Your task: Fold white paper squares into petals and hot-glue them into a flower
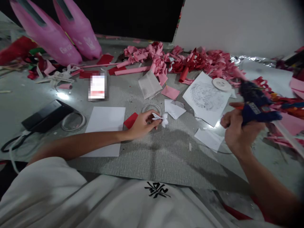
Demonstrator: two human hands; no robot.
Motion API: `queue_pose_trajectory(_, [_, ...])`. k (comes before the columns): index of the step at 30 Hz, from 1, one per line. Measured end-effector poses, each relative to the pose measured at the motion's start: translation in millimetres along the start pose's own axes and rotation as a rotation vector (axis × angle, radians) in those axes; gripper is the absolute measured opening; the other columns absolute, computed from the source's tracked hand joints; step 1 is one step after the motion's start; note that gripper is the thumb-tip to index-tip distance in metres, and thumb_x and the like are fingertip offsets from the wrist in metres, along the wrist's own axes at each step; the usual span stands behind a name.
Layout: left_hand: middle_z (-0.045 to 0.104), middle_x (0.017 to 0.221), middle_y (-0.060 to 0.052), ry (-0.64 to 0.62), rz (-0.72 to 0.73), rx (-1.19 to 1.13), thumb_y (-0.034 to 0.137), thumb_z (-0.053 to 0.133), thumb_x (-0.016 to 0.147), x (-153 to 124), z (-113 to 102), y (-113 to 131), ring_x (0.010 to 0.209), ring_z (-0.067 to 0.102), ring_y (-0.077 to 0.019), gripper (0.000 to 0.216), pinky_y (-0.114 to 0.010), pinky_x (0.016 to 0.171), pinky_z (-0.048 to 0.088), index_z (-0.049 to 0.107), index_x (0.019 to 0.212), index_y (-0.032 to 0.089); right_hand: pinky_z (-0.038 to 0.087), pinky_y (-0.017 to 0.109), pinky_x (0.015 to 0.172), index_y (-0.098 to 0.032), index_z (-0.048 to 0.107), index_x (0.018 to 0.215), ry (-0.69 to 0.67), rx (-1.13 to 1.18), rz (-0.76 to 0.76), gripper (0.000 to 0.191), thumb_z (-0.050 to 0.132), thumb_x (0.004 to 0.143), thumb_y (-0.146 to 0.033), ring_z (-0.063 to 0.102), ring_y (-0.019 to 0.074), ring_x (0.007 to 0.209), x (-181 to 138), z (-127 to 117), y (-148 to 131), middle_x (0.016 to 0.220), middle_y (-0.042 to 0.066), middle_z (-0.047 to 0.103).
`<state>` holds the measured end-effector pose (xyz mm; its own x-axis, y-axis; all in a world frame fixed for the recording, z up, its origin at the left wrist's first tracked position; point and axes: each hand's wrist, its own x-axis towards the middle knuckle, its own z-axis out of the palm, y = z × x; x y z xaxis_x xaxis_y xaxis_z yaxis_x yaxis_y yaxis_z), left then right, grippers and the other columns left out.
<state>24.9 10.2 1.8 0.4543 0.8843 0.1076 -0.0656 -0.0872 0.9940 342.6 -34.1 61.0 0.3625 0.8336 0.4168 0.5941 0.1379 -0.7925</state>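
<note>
My left hand (143, 124) pinches a small white paper flower (163, 119) above the middle of the table. Its folded petals stick out past my fingertips. At the right, my right hand (241, 134) grips a dark blue glue gun (257, 106), blurred by motion, with a pale glue stick (288, 137) jutting from its back. Just behind my left hand lies a ring of white wire (151, 107). A red paper piece (131, 120) sits beside my left wrist. Under my left forearm is a white sheet (104, 118).
Pink and red paper scraps (204, 61) pile along the back. Two pink bottles (78, 34) stand back left, near a lit phone (98, 86) and a black box (48, 115). A printed drawing (204, 98) carries a white tape roll (221, 84). White paper pieces (209, 139) lie nearby.
</note>
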Motion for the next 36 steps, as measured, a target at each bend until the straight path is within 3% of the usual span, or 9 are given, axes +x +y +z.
queue_pose_trajectory(4, [0.069,0.077,0.000,0.003,-0.008,0.091,0.040,0.073,0.092,-4.4,0.0,0.6,0.063,0.067,-0.0107,0.027,-0.021,0.062,0.053,0.067,0.104,0.017,0.036,0.031,0.047,-0.020,0.061,0.111,-0.460,0.299,0.074,0.038,0.049,0.103,-0.056,0.044,0.0134,0.044,-24.3,15.2,-6.0,0.054,-0.004,0.050])
queue_pose_trajectory(8, [0.070,0.071,0.000,-0.001,-0.038,0.133,0.040,0.074,0.091,-7.5,0.7,5.0,0.059,0.067,-0.0108,0.027,-0.020,0.056,0.052,0.069,0.101,0.016,0.044,0.031,0.046,-0.024,0.063,0.108,-0.748,0.379,0.053,0.039,0.052,0.100,-0.060,0.051,0.0148,0.045,-56.0,28.6,14.8,0.058,-0.001,0.059])
queue_pose_trajectory(15, [0.076,0.085,-0.007,-0.032,-0.144,0.000,0.041,0.073,0.092,-5.4,0.6,7.7,0.064,0.072,-0.0121,0.029,-0.021,0.057,0.058,0.069,0.093,0.012,0.050,0.031,0.046,-0.024,0.070,0.101,-0.868,0.321,0.083,0.033,0.056,0.099,-0.054,0.059,0.0167,0.050,-76.5,29.2,50.1,0.072,0.004,0.069])
queue_pose_trajectory(27, [0.076,0.084,-0.006,-0.039,-0.107,0.000,0.034,0.074,0.093,-6.4,1.3,4.2,0.066,0.073,-0.0123,0.021,-0.021,0.062,0.060,0.070,0.096,0.013,0.053,0.031,0.054,-0.027,0.066,0.089,-0.961,0.231,0.085,0.024,0.059,0.099,-0.047,0.064,0.0176,0.058,-70.9,26.2,41.6,0.075,0.002,0.070])
queue_pose_trajectory(36, [0.075,0.084,-0.006,-0.038,-0.120,0.011,0.035,0.074,0.092,-5.8,1.8,5.3,0.067,0.073,-0.0133,0.022,-0.023,0.062,0.061,0.069,0.094,0.013,0.046,0.033,0.052,-0.026,0.055,0.075,-0.969,0.116,-0.063,0.033,0.054,0.102,-0.046,0.054,0.0172,0.052,-63.6,29.0,32.8,0.064,0.001,0.058])
